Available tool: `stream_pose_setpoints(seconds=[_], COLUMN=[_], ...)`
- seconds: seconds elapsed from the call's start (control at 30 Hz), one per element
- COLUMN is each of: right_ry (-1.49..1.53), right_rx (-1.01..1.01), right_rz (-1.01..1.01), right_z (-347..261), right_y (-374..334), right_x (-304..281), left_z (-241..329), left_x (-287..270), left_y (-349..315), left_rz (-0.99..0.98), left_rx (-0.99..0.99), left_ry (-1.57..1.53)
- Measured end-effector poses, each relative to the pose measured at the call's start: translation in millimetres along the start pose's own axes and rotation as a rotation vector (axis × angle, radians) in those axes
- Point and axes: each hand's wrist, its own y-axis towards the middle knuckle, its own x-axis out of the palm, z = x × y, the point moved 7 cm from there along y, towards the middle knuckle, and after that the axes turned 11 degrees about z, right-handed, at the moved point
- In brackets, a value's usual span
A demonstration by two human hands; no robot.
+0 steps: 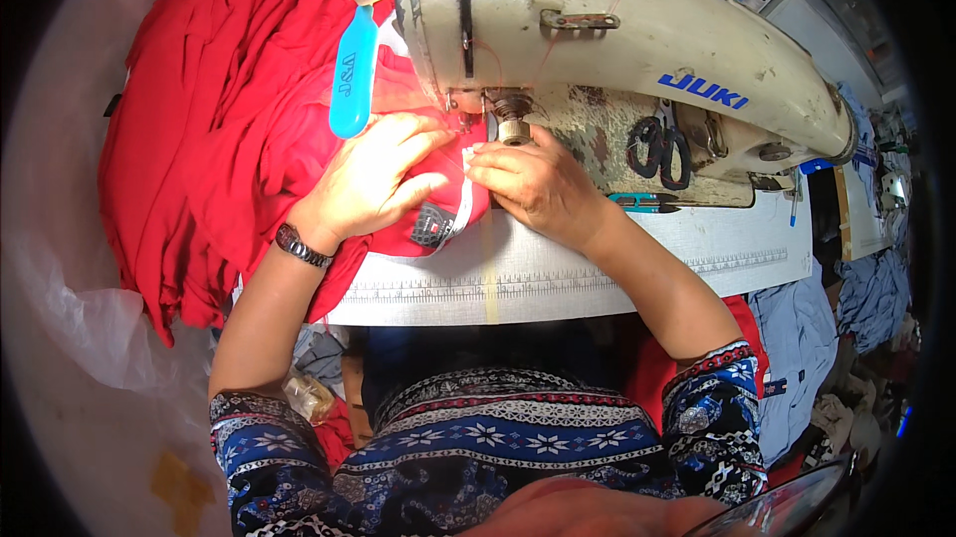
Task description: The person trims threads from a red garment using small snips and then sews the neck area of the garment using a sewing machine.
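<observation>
Leaves bare worktable (pixel 588 263) between right hand (pixel 538 183) and near edge. Lays left hand (pixel 383 166) on red fabric (pixel 214 129) left of sewing machine (pixel 597 54), thumb apart, gripping nothing; rests right fingertips at white strip (pixel 466 196), cannot tell whether pinched. Loses fabric at far edge; obscures stitching point. Counts one watch (pixel 302 246), one pair of scissors (pixel 659 148), one teal tool (pixel 639 203).
</observation>
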Motion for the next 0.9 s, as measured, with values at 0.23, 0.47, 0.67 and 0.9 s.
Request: stream_pose_setpoints(seconds=[0.23, 0.47, 0.67, 0.9], right_ry=[-0.027, -0.022, 0.001, 0.006], right_rx=[0.021, 0.053, 0.073, 0.082], right_rz=[-0.015, -0.019, -0.011, -0.009], right_z=[4, 6, 7, 9], right_y=[-6, -5, -6, -6], right_x=[7, 7, 8, 9], left_z=[-8, -11, -13, -14], left_x=[9, 10, 11, 11], left_y=[5, 6, 7, 9], left_rz=[-0.099, -0.113, -0.13, -0.113], left_rx=[0.003, -0.004, -0.036, -0.041], left_ry=[0.02, 0.041, 0.052, 0.041])
